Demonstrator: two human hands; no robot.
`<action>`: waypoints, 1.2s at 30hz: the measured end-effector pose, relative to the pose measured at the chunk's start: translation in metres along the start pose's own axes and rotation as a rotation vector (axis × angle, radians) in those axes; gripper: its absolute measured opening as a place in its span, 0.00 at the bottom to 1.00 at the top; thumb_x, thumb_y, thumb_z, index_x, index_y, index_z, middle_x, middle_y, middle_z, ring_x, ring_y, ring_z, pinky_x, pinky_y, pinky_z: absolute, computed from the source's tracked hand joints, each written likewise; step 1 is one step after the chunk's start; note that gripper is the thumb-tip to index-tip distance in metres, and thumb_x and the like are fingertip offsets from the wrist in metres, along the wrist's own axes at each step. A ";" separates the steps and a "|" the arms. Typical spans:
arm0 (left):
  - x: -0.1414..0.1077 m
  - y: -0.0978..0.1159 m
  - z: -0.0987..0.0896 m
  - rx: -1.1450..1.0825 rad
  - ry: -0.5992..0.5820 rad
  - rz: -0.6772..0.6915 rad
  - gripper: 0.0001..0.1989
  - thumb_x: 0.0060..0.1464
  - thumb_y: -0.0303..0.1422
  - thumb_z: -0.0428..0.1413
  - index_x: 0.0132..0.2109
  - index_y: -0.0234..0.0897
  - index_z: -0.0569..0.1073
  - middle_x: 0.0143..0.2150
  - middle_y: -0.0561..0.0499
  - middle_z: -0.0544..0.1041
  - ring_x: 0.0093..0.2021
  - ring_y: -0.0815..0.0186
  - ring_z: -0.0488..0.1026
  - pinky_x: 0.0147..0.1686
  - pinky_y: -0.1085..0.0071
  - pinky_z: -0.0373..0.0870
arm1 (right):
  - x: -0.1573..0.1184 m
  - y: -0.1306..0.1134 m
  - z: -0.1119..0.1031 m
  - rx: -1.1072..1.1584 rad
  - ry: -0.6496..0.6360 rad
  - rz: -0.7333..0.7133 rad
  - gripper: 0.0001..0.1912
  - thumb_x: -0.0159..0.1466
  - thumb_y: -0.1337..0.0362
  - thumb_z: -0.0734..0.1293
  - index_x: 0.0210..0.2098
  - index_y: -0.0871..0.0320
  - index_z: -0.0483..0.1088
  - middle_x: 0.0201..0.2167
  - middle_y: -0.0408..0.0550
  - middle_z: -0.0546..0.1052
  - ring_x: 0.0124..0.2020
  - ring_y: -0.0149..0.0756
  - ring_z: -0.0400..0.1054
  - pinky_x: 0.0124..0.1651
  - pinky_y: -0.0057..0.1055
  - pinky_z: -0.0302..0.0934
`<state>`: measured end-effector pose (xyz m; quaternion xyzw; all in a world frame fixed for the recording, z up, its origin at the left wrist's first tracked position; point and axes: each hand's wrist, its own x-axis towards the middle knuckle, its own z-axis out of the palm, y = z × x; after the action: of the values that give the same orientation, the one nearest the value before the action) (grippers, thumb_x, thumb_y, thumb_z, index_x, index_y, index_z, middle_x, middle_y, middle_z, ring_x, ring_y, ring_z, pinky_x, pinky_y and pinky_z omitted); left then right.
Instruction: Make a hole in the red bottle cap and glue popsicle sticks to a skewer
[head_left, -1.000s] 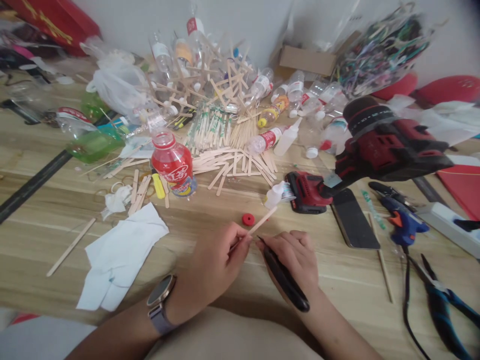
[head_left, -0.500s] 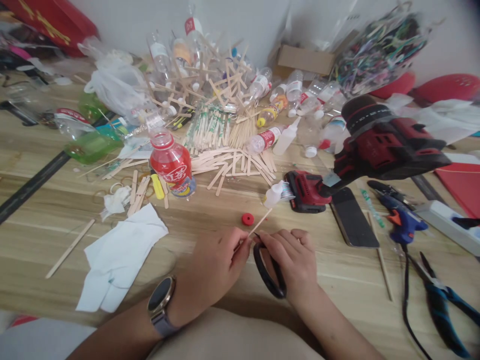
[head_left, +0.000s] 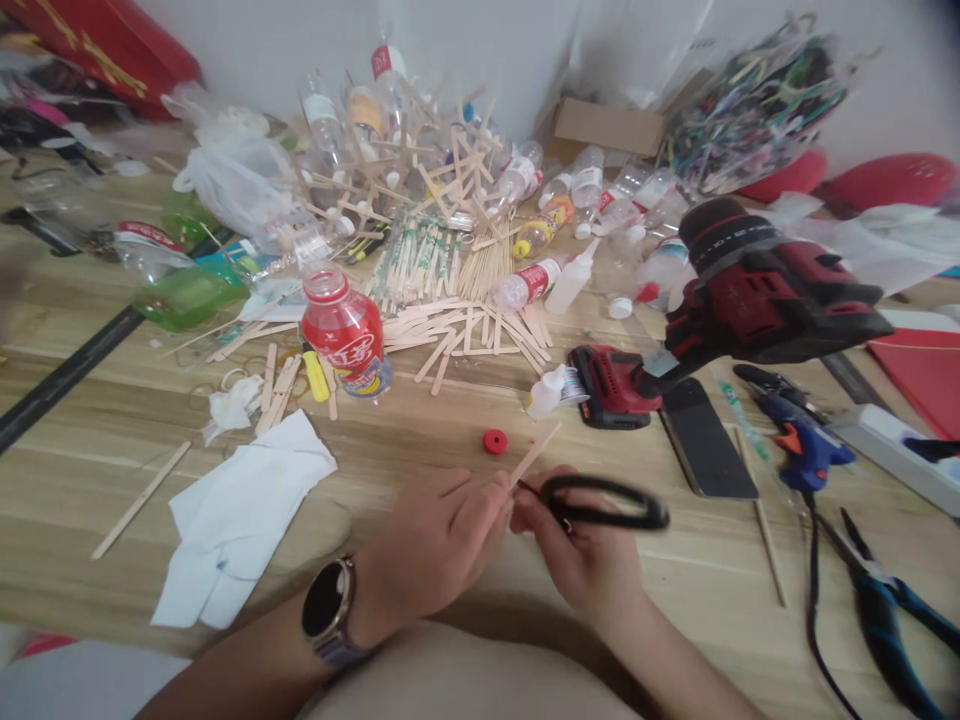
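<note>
My left hand (head_left: 442, 535), with a watch on its wrist, is closed on a thin wooden stick (head_left: 537, 452) that points up and to the right. Close beside it, my right hand (head_left: 589, 560) grips black-handled scissors (head_left: 607, 502); a handle loop extends right over the hand. The scissors' tip meets the stick by my left fingertips, where the blades are mostly hidden. Just beyond the hands lies a red cap with a hole (head_left: 495, 441). A small white bottle (head_left: 546, 392) lies a little farther back.
A red-labelled bottle (head_left: 345, 335) stands at centre left, near white paper (head_left: 244, 520). Wooden sticks and plastic bottles are piled behind. On the right are a red drill (head_left: 772, 290), a phone (head_left: 709, 440), a blue glue gun (head_left: 810, 450) and pliers (head_left: 885, 610).
The scissors' handle has swung from below the right fingers up and to the right. My right hand has turned, showing more of its palm side. The stick's tip has shifted slightly right.
</note>
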<state>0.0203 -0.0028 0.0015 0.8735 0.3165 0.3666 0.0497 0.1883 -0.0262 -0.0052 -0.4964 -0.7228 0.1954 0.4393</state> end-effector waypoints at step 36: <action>-0.004 -0.004 0.008 -0.209 -0.077 -0.062 0.12 0.65 0.27 0.45 0.52 0.33 0.67 0.37 0.47 0.79 0.37 0.64 0.76 0.39 0.68 0.74 | 0.005 0.001 -0.009 0.055 -0.014 0.163 0.17 0.68 0.58 0.61 0.25 0.57 0.67 0.19 0.44 0.72 0.21 0.32 0.65 0.27 0.30 0.55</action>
<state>0.0212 -0.0003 -0.0078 0.8666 0.3012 0.3624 0.1641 0.1951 -0.0225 0.0013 -0.5400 -0.6773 0.2541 0.4302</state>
